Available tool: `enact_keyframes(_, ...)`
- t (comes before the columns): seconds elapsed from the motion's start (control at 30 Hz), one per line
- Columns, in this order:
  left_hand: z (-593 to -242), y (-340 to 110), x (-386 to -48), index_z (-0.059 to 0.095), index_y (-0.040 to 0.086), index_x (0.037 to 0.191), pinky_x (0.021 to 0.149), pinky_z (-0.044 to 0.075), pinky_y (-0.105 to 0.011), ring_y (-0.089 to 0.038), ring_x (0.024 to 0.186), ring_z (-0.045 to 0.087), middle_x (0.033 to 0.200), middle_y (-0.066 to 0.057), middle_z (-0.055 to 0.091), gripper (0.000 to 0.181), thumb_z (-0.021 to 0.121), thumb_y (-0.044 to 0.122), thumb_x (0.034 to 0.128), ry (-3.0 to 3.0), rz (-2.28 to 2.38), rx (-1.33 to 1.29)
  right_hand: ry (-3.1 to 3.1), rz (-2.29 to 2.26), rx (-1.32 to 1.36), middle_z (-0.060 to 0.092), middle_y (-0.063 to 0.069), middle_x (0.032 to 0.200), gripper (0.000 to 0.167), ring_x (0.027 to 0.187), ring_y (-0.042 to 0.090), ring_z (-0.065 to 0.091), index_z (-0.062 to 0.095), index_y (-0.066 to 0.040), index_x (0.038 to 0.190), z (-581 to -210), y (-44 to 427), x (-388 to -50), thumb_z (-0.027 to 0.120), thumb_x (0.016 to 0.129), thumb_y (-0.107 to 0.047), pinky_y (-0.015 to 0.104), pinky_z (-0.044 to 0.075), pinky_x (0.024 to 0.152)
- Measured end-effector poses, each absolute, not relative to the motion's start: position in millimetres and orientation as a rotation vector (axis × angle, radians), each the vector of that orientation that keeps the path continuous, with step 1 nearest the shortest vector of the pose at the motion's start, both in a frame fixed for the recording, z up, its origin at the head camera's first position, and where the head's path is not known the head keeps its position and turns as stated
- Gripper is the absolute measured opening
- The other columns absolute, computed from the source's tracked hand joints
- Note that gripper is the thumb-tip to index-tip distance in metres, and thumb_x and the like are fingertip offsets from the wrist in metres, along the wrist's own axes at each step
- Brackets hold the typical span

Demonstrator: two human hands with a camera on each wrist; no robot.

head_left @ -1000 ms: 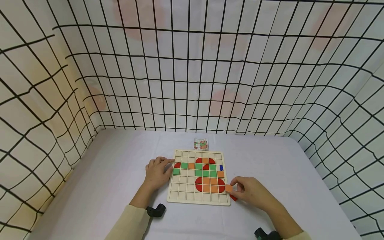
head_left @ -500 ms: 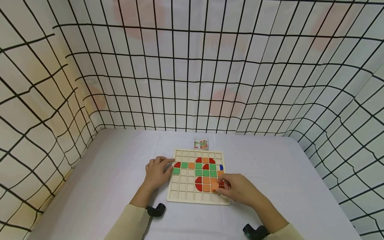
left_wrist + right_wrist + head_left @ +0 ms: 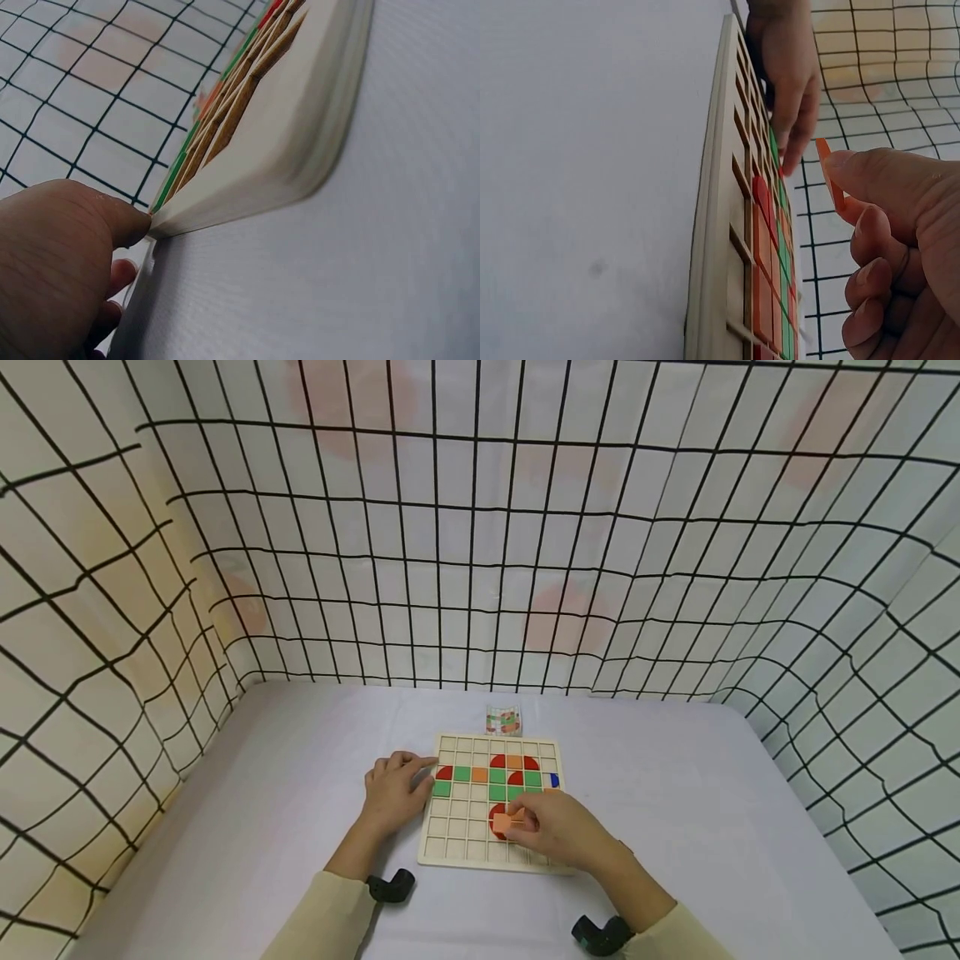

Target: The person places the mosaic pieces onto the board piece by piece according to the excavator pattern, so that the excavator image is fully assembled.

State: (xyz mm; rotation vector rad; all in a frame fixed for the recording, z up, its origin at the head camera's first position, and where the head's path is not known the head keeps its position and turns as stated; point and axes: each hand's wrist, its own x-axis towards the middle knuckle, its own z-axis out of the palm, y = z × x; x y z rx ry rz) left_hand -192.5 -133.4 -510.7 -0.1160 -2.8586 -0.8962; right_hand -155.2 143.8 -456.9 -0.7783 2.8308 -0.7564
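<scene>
A pale wooden grid board [image 3: 456, 832] lies on the white cloth, with red rounded, green square and orange square tiles in several cells. My right hand [image 3: 566, 831] pinches an orange square tile [image 3: 502, 823] between thumb and forefinger, over the lower middle of the board. In the right wrist view that orange tile [image 3: 831, 176] is tilted on edge and apart from the board. At the board's left edge, my left hand [image 3: 393, 789] rests with thumb and forefinger touching the rim. Tiles at the lower right are hidden behind my right hand.
A small printed card [image 3: 503, 721] with a coloured pattern stands just beyond the board. One blue piece [image 3: 554, 780] sits near the board's right edge. Black netting [image 3: 468, 560] rises behind the table and along both sides.
My right hand has carried the orange tile leftward from the board's right edge to over its lower middle. A red piece beside the board is now hidden. The left hand stays put.
</scene>
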Motion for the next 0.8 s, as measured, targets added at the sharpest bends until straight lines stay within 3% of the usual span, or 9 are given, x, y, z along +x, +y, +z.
enact_keyframes(0.37,-509,-133,-192,0.07,0.023,0.132,0.108,0.028,-0.063,-0.035,0.121,0.046,0.131,-0.012,0.06,0.035,0.063,0.027,0.0978,-2.866,-0.904,-0.116,2.828,-0.734,-0.81,0.049,-0.015,0.063,0.027,0.059,0.001,0.045,0.075,-0.023,0.105,-467,114,-163,0.076,0.09,-0.046,0.018,0.036,0.053)
enact_keyframes(0.8,-511,-134,-192,0.07,0.023,0.132,0.108,0.029,-0.064,-0.036,0.121,0.047,0.129,-0.011,0.061,0.035,0.063,0.027,0.0978,-2.857,-0.895,-0.135,2.839,-0.658,-0.8,0.051,-0.013,0.063,0.025,0.058,0.004,0.046,0.073,-0.023,0.109,-474,77,-170,0.073,0.092,-0.042,0.021,0.037,0.054)
